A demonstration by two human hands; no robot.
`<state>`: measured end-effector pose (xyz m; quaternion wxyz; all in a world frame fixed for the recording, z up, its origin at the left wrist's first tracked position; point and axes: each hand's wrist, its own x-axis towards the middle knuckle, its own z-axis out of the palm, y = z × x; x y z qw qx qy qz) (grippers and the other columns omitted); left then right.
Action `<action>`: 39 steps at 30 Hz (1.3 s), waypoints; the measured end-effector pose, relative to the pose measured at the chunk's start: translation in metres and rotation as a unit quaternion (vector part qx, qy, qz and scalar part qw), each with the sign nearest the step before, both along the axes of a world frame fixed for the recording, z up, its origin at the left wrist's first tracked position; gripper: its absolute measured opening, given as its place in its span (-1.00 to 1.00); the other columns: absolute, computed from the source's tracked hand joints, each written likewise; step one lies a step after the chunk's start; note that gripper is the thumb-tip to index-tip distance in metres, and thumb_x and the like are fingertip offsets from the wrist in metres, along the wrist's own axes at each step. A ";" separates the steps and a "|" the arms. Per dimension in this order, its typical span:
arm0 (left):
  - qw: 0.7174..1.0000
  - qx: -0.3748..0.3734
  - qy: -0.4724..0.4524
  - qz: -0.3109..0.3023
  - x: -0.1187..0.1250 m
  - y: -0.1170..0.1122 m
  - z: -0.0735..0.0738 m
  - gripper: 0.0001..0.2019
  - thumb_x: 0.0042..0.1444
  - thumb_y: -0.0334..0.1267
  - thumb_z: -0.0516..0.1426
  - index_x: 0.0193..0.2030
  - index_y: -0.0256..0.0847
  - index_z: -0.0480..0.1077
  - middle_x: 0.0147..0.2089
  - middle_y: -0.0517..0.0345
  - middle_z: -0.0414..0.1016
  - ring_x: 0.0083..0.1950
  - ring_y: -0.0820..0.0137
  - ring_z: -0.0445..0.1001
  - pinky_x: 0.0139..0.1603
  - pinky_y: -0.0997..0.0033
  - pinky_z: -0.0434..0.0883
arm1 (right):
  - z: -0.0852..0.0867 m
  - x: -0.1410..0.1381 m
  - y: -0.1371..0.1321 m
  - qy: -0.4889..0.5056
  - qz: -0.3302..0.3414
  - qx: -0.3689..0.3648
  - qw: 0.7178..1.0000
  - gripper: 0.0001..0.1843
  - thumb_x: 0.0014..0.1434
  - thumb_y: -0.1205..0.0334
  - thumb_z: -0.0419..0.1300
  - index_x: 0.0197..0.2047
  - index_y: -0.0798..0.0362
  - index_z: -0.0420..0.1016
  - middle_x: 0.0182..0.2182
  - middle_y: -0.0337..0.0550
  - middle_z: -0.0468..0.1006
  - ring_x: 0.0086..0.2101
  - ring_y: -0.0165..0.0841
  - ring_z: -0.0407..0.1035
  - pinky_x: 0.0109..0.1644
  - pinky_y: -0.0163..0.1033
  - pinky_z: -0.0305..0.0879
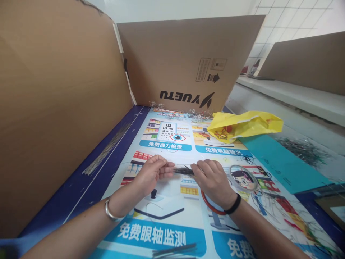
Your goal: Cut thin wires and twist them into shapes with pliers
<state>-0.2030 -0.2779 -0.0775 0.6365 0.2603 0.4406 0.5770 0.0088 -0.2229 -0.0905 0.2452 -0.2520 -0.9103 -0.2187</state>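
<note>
My left hand [153, 173] and my right hand [212, 180] meet over a printed poster [172, 216] that covers the table. Both are pinched on the ends of a thin dark bundle of wire ties [183, 171] held level between them. A silver bangle sits on my left wrist, a black band on my right. A red ring [208, 205] lies on the poster partly under my right hand.
Cardboard walls [59, 108] stand at the left and back. A yellow plastic bag [242, 124] lies at the back right beside a teal sheet [280, 163]. Silvery wire strands [106, 149] lie along the left wall; more dark ties [175, 249] lie at the near edge.
</note>
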 end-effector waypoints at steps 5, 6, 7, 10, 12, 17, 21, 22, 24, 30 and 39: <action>1.000 0.006 0.000 -0.005 -0.002 0.001 -0.003 -0.82 0.01 -0.25 0.19 -0.42 -0.26 0.27 -0.29 0.00 0.55 -0.30 0.37 0.54 -0.27 0.37 0.47 | 0.000 0.000 0.000 -0.002 0.002 -0.003 1.000 -0.80 0.19 0.37 0.06 -0.12 0.07 0.41 -0.26 -0.07 0.45 -0.23 -0.25 0.25 -0.17 -0.11 0.11; 1.000 0.008 0.000 -0.008 -0.002 0.001 -0.003 -0.82 0.01 -0.24 0.19 -0.41 -0.26 0.28 -0.29 0.00 0.55 -0.30 0.36 0.55 -0.27 0.37 0.47 | -0.001 0.000 0.000 -0.001 0.005 -0.001 1.000 -0.80 0.19 0.37 0.06 -0.12 0.07 0.41 -0.26 -0.07 0.45 -0.23 -0.25 0.25 -0.16 -0.11 0.11; 1.000 0.007 0.000 -0.011 -0.002 0.001 -0.004 -0.83 0.01 -0.23 0.20 -0.40 -0.26 0.29 -0.28 0.00 0.55 -0.30 0.36 0.55 -0.27 0.37 0.47 | -0.001 0.000 0.000 -0.001 0.006 0.001 1.000 -0.80 0.19 0.36 0.06 -0.12 0.07 0.41 -0.26 -0.07 0.45 -0.23 -0.24 0.25 -0.16 -0.11 0.11; 1.000 0.002 -0.001 -0.013 -0.002 0.002 -0.005 -0.83 0.01 -0.24 0.20 -0.39 -0.26 0.30 -0.29 -0.01 0.55 -0.31 0.35 0.55 -0.29 0.37 0.47 | -0.003 0.000 0.001 -0.003 0.006 0.001 1.000 -0.81 0.19 0.34 0.07 -0.12 0.07 0.41 -0.26 -0.06 0.46 -0.22 -0.24 0.25 -0.15 -0.10 0.12; 1.000 0.001 -0.004 -0.014 -0.002 0.002 -0.005 -0.83 0.01 -0.24 0.20 -0.40 -0.27 0.30 -0.30 -0.01 0.55 -0.30 0.34 0.54 -0.28 0.35 0.48 | -0.003 0.000 0.001 -0.004 0.006 -0.003 1.000 -0.82 0.19 0.34 0.08 -0.13 0.07 0.41 -0.27 -0.06 0.46 -0.22 -0.24 0.25 -0.15 -0.10 0.12; 1.000 -0.007 -0.009 -0.018 -0.001 0.001 -0.004 -0.83 -0.02 -0.27 0.21 -0.43 -0.27 0.30 -0.34 0.00 0.55 -0.30 0.32 0.54 -0.25 0.28 0.48 | -0.003 0.000 0.000 0.000 0.013 -0.010 1.000 -0.82 0.18 0.36 0.09 -0.13 0.09 0.41 -0.27 -0.08 0.46 -0.24 -0.25 0.26 -0.16 -0.12 0.12; 1.000 -0.005 -0.008 -0.020 0.000 0.001 -0.003 -0.84 -0.02 -0.26 0.21 -0.43 -0.28 0.31 -0.35 0.00 0.55 -0.29 0.32 0.54 -0.23 0.27 0.48 | -0.002 0.000 0.000 -0.002 0.013 -0.014 1.000 -0.81 0.19 0.36 0.08 -0.12 0.07 0.41 -0.28 -0.09 0.45 -0.24 -0.26 0.25 -0.17 -0.13 0.11; 1.000 -0.006 -0.008 -0.022 0.000 0.001 -0.003 -0.84 -0.02 -0.26 0.21 -0.43 -0.28 0.31 -0.35 0.00 0.55 -0.30 0.32 0.54 -0.23 0.27 0.48 | -0.002 0.000 0.000 -0.003 0.013 -0.014 1.000 -0.81 0.19 0.36 0.07 -0.12 0.06 0.41 -0.28 -0.09 0.46 -0.24 -0.26 0.25 -0.16 -0.13 0.11; 1.000 -0.008 -0.008 -0.022 0.000 0.001 -0.003 -0.84 -0.02 -0.26 0.21 -0.43 -0.28 0.31 -0.36 0.00 0.55 -0.30 0.32 0.54 -0.23 0.26 0.48 | -0.002 0.000 0.000 -0.004 0.012 -0.015 1.000 -0.81 0.20 0.36 0.06 -0.12 0.05 0.41 -0.28 -0.10 0.46 -0.25 -0.27 0.24 -0.16 -0.13 0.10; 1.000 -0.002 -0.003 -0.030 -0.002 0.001 -0.006 -0.83 0.00 -0.25 0.21 -0.42 -0.27 0.31 -0.35 0.02 0.55 -0.29 0.34 0.54 -0.27 0.33 0.48 | -0.001 0.000 -0.001 -0.013 0.012 -0.021 1.000 -0.82 0.22 0.36 0.04 -0.13 0.05 0.40 -0.31 -0.12 0.45 -0.28 -0.29 0.20 -0.20 -0.15 0.08; 0.996 0.016 0.081 -0.031 -0.004 0.001 0.001 -0.80 0.06 -0.21 0.15 -0.46 -0.26 0.26 -0.31 0.04 0.53 -0.45 0.52 0.46 -0.36 0.46 0.44 | 0.003 -0.003 -0.003 -0.034 0.010 -0.031 0.999 -0.86 0.23 0.35 0.03 -0.21 0.06 0.41 -0.40 -0.14 0.41 -0.34 -0.31 0.17 -0.26 -0.17 0.04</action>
